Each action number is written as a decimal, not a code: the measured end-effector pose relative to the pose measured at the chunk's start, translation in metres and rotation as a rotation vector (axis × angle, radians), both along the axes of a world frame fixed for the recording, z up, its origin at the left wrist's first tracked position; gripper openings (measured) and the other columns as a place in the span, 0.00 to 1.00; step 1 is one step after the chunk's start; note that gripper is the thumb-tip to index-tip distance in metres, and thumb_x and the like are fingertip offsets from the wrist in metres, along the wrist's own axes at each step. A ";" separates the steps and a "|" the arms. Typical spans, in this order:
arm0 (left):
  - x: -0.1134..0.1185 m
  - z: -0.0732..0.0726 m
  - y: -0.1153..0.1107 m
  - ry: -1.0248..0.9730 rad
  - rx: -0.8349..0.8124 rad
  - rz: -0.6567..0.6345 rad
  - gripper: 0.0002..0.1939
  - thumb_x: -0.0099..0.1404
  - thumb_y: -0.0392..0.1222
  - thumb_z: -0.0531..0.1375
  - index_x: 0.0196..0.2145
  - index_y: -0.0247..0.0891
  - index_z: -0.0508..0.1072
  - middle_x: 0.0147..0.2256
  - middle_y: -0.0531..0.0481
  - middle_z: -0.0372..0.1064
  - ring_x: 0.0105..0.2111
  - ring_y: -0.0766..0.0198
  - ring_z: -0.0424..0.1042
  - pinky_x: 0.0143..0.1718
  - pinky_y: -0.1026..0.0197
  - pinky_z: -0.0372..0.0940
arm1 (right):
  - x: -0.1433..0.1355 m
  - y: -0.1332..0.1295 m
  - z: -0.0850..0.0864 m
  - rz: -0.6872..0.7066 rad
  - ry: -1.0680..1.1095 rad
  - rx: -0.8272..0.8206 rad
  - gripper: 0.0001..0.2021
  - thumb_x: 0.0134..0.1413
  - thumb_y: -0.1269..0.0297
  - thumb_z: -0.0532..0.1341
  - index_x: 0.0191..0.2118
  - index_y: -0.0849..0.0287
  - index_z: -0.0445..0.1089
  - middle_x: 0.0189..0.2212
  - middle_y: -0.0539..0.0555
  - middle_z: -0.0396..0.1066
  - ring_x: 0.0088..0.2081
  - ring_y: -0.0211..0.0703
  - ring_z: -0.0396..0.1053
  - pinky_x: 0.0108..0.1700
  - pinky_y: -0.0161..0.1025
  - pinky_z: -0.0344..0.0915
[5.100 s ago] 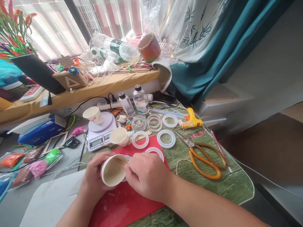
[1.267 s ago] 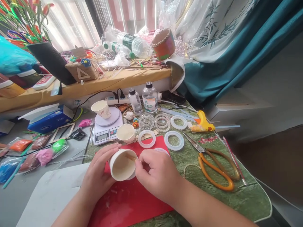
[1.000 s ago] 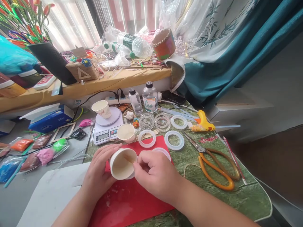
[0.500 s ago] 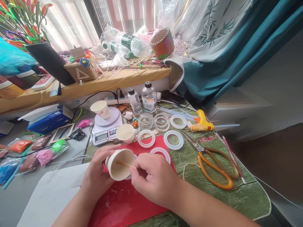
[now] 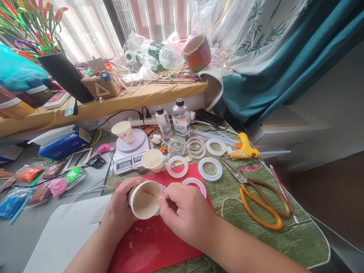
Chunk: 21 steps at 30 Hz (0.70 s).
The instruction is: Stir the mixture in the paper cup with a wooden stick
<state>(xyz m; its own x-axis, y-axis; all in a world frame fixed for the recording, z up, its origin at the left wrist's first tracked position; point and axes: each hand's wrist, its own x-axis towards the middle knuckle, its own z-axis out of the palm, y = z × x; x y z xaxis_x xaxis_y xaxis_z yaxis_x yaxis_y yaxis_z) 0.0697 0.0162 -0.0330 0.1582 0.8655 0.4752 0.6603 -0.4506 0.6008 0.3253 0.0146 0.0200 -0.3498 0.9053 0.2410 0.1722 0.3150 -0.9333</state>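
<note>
My left hand (image 5: 121, 204) is wrapped round a white paper cup (image 5: 146, 206), tilted with its mouth toward me. Between the thumb and fingers of my right hand (image 5: 184, 212) is a thin wooden stick (image 5: 153, 193), its far end inside the cup. Whatever lies at the bottom of the cup is hard to make out. Below both hands lies a red mat (image 5: 153, 242). A ring-shaped silicone mould (image 5: 196, 184) rests on the mat's right edge, partly behind my right hand; another ring mould (image 5: 177, 167) sits at its top edge.
A second paper cup (image 5: 152, 159) stands beyond the mat, and a third (image 5: 123, 131) on a kitchen scale (image 5: 125, 165). Two clear bottles (image 5: 181, 117) with black caps are behind. Scissors (image 5: 256, 189), a yellow glue gun (image 5: 246, 147) and a pencil (image 5: 284, 193) lie right.
The stick's inner end has shifted upward inside the cup. Both hands keep their hold, and the whole view has moved slightly.
</note>
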 end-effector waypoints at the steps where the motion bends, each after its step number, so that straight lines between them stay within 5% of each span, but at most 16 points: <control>1: -0.001 0.000 0.000 0.024 -0.020 -0.001 0.28 0.60 0.51 0.77 0.54 0.44 0.74 0.48 0.42 0.82 0.44 0.46 0.85 0.45 0.47 0.81 | 0.000 0.000 0.000 0.005 -0.014 -0.003 0.14 0.63 0.66 0.61 0.27 0.54 0.58 0.23 0.45 0.61 0.25 0.36 0.58 0.29 0.36 0.51; 6: -0.003 0.003 0.000 0.054 0.064 -0.074 0.28 0.63 0.49 0.75 0.57 0.46 0.73 0.49 0.42 0.81 0.45 0.47 0.84 0.45 0.48 0.80 | 0.002 0.000 0.002 -0.014 -0.040 -0.001 0.15 0.65 0.66 0.61 0.27 0.54 0.58 0.23 0.45 0.61 0.25 0.36 0.58 0.29 0.35 0.51; 11: -0.003 0.008 0.000 0.110 0.088 -0.151 0.38 0.59 0.50 0.75 0.63 0.46 0.68 0.52 0.40 0.80 0.48 0.44 0.84 0.47 0.46 0.80 | 0.003 0.000 0.002 0.008 -0.030 0.006 0.14 0.64 0.67 0.62 0.27 0.54 0.60 0.22 0.44 0.63 0.24 0.35 0.59 0.28 0.34 0.52; 21: 0.013 0.022 -0.001 0.065 0.172 -0.151 0.36 0.65 0.42 0.75 0.66 0.47 0.67 0.54 0.38 0.79 0.54 0.45 0.82 0.52 0.45 0.80 | 0.003 0.001 0.001 -0.059 -0.127 0.067 0.13 0.65 0.67 0.61 0.28 0.54 0.61 0.23 0.46 0.64 0.26 0.37 0.60 0.31 0.37 0.53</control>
<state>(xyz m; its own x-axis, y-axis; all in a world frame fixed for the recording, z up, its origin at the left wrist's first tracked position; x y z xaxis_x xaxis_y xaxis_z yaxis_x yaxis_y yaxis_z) 0.0828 0.0152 -0.0107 0.3148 0.7367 0.5985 0.6127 -0.6393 0.4647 0.3280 0.0159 0.0207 -0.3286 0.9083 0.2588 0.3078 0.3620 -0.8799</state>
